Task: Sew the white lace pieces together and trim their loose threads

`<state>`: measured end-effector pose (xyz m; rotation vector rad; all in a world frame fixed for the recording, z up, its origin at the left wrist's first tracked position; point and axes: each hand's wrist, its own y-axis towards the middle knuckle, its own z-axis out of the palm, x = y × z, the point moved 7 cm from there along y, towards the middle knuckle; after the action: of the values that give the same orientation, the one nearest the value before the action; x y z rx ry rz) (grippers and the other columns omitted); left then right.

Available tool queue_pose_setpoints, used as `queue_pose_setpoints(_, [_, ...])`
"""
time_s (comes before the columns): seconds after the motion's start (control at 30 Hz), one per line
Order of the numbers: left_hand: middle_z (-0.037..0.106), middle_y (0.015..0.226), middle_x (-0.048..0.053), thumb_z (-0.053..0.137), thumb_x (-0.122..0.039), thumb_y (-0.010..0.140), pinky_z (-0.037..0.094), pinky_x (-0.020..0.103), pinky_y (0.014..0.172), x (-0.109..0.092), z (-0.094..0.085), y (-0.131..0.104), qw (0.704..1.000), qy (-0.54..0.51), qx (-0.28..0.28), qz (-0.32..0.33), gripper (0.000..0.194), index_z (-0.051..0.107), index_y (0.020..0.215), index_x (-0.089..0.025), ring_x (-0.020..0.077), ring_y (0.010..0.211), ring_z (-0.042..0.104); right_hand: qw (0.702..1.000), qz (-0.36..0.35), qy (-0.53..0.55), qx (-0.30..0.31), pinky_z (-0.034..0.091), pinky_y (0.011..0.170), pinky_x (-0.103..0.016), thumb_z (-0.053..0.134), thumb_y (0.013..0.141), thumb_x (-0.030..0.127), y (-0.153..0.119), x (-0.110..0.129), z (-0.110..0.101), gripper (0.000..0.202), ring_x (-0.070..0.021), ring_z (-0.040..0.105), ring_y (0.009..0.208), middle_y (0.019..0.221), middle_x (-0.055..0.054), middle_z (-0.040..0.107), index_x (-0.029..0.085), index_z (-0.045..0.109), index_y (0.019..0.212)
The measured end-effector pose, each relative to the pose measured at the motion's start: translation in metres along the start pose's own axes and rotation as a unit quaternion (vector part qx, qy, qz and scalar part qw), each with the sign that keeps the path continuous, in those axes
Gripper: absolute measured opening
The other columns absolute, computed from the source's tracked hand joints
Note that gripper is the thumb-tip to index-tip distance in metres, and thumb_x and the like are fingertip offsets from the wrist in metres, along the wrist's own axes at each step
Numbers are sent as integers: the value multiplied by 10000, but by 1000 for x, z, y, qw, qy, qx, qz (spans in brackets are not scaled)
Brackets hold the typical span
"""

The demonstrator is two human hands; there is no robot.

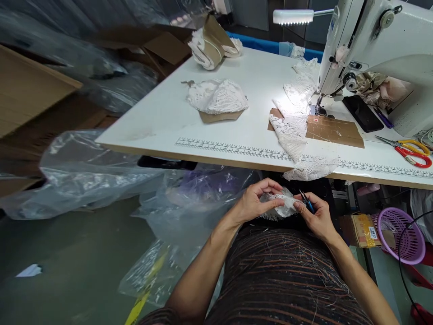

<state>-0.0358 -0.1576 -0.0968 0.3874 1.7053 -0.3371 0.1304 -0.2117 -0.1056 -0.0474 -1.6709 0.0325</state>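
Just below the table's front edge, a piece of white lace (287, 202) is stretched between both hands. My left hand (259, 201) pinches its left part between thumb and fingers. My right hand (314, 214) grips the lace's right end with the thumb, and small blue thread snips (307, 203) also rest in that hand, their tips pointing up. More white lace (291, 122) lies by the sewing machine needle, over a brown cardboard strip (334, 132), and hangs past the table edge.
On the white table (162, 122) are a lace pile (218, 97), a tied bundle (211, 47), a phone (363, 113) and red and yellow scissors (407, 149). The sewing machine (389, 45) stands right. Below are a purple basket (401, 234) and plastic sheets (176, 216).
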Motion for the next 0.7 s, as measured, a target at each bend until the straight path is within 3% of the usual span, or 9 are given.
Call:
queue_pose_setpoints(0.2, [731, 814, 31, 747, -374, 756, 564, 240, 659, 1, 5, 1, 1000, 2, 14, 5, 310, 645, 953, -157, 160, 737, 695, 999, 15, -18, 42, 450, 581, -240, 738, 747, 493, 0, 3, 4, 388, -137, 532, 640, 772, -17, 658, 165, 714, 952])
queue_pose_setpoints(0.33, [734, 857, 39, 714, -358, 801, 562, 248, 697, -12, 6, -2, 999, 28, 16, 39, 254, 671, 952, -159, 163, 775, 690, 990, -16, -63, 123, 435, 566, -223, 679, 823, 460, 2, 32, 5, 302, -122, 515, 614, 727, -8, 648, 167, 727, 881])
queue_pose_setpoints(0.4, [734, 866, 42, 674, -347, 847, 559, 249, 709, -22, 3, -4, 995, 57, -6, 75, 208, 689, 945, -164, 164, 786, 689, 987, -41, -79, 131, 431, 542, -214, 674, 836, 449, 7, 54, -7, 283, -118, 515, 595, 697, -5, 645, 172, 733, 844])
queue_pose_setpoints(0.47, [733, 848, 38, 637, -319, 892, 555, 245, 698, -36, 0, -6, 987, 91, -37, 127, 164, 696, 935, -173, 159, 770, 690, 991, -70, -82, 75, 426, 512, -210, 707, 811, 469, 18, 76, -32, 293, -116, 515, 574, 684, -4, 642, 178, 732, 799])
queue_pose_setpoints(0.57, [729, 862, 34, 602, -217, 934, 563, 243, 710, -64, -2, -9, 956, 141, -91, 242, 80, 673, 941, -181, 151, 785, 696, 989, -104, -50, -96, 427, 481, -220, 780, 719, 533, 36, 100, -90, 363, -115, 505, 535, 639, 8, 610, 178, 703, 719])
queue_pose_setpoints(0.7, [711, 947, 51, 609, -112, 931, 576, 267, 776, -99, 5, -6, 881, 233, -149, 383, 88, 626, 994, -172, 158, 881, 692, 938, -141, -13, -318, 490, 563, -283, 794, 651, 597, 46, 102, -165, 464, -150, 555, 591, 658, 7, 618, 174, 717, 827])
